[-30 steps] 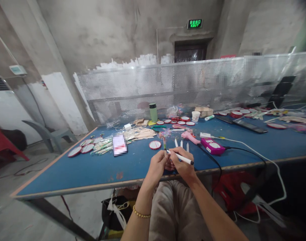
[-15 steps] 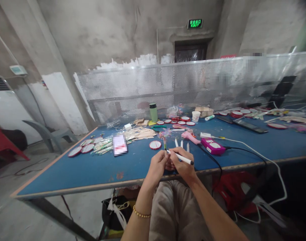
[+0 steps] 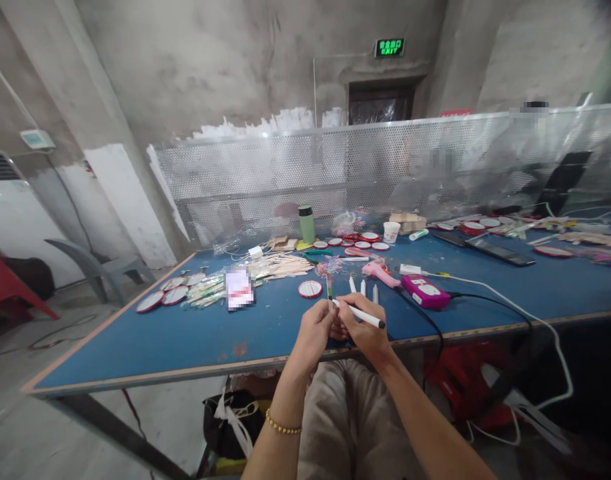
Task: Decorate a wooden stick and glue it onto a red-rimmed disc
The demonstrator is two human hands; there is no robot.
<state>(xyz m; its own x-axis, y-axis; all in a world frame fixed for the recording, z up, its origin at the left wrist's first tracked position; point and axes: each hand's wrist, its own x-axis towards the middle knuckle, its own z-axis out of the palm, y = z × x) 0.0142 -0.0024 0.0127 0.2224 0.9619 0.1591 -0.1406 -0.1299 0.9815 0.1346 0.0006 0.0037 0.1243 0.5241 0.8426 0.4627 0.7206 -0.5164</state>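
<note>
I saw the marker shift only slightly in the right hand's pinching grip, its tip at the stick pinched by the left hand near the worktop's edge; marking apparently continued.

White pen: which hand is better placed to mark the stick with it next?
Probably the right hand: it grips the white pen, tip close to the stick, while the left hand holds the stick.
</note>
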